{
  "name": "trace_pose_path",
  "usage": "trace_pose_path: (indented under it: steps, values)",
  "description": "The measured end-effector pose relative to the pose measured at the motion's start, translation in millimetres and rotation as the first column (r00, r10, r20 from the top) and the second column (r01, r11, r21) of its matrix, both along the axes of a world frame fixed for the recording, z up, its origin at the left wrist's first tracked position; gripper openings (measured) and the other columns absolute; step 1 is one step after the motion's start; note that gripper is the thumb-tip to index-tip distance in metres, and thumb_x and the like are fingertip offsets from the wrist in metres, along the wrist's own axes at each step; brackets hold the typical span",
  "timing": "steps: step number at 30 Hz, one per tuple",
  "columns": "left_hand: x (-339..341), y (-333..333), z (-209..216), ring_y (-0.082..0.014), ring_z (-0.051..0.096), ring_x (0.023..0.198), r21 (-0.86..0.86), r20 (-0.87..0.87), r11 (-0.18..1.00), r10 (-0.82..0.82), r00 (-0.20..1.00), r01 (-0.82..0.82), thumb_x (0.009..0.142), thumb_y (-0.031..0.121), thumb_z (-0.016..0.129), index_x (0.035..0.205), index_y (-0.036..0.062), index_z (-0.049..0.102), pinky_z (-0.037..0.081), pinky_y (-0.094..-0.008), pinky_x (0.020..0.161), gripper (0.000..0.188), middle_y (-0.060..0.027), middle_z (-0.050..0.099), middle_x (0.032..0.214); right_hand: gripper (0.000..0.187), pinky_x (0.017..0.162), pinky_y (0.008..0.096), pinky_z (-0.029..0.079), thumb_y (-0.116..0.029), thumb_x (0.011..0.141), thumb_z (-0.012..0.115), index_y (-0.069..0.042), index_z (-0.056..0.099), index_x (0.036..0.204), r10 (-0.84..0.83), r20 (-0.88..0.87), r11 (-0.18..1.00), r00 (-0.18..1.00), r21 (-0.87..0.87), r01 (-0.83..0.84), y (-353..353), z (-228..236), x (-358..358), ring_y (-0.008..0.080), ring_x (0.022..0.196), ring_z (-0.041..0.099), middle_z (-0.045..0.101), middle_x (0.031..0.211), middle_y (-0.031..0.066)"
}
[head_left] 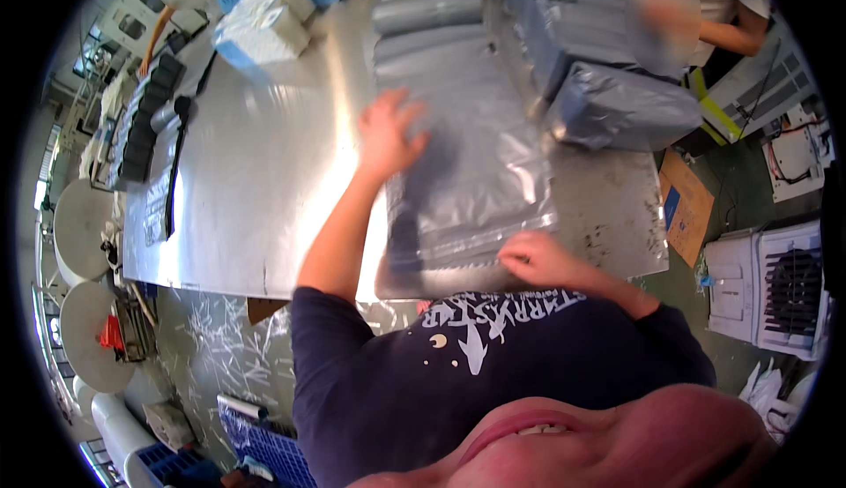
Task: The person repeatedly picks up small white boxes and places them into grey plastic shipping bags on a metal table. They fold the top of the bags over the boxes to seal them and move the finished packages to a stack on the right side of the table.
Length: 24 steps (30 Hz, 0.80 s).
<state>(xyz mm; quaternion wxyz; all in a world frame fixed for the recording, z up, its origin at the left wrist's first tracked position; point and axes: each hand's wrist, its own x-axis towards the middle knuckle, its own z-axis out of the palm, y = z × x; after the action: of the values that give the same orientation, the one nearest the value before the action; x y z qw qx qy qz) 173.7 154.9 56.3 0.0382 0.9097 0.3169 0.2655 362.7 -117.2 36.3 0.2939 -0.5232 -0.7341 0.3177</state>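
Observation:
A flat grey plastic bag (476, 171) lies on the metal table in front of me, its open-looking near edge turned toward my body. My left hand (392, 134) is open, fingers spread, over the bag's left side; whether it touches the film I cannot tell. My right hand (536, 260) is closed, its fingers curled by the bag's near edge, and what they hold, if anything, is hidden. Beyond the flat bag, more grey bags (427, 3) lie overlapping in a row. To the right stands a row of filled grey packages (617, 104).
The shiny metal table (264, 162) carries white-and-blue packs (264, 34) at the far left and dark grey rolls (145, 118) along its left side. One co-worker (705, 12) is at the right, another at the far left. A cardboard piece (686, 201) and white crate (762, 290) are at the right.

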Motion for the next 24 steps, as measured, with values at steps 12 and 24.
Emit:
trace_pose_path:
  steps: [12, 24]
  values:
    - [-144.5, 340.1, 32.1, -0.0283, 0.026, 0.135, 0.284, -0.113, 0.902, 0.367, 0.923, -0.324, 0.073, 0.026, 0.072, 0.141, 0.0177, 0.028, 0.033, -0.0529, 0.100, 0.081, -0.0078, 0.028, 0.147, 0.054, 0.108, 0.0519, 0.021, -0.037, 0.076, 0.067, -0.012, 0.054, 0.122, -0.395, 0.684, 0.913, 0.613, 0.217, 0.346, 262.6, -20.6, -60.4, 0.0268, 0.133, 0.031, 0.044, 0.133, 0.0086]
    - [-268.2, 283.9, -56.7, -0.0267, 0.057, 0.098, 0.066, 0.603, 0.995, 0.015, 0.798, -0.068, 0.077, 0.019, 0.071, 0.118, 0.0081, 0.057, 0.036, -0.0399, 0.094, 0.045, -0.0121, 0.063, 0.103, 0.030, 0.093, 0.0431, 0.040, -0.013, 0.069, 0.071, -0.011, 0.064, 0.098, -0.564, 0.518, 0.825, 0.643, 0.383, 0.416, 239.6, 34.0, -114.0, 0.0280, 0.113, 0.051, 0.059, 0.107, 0.0057]
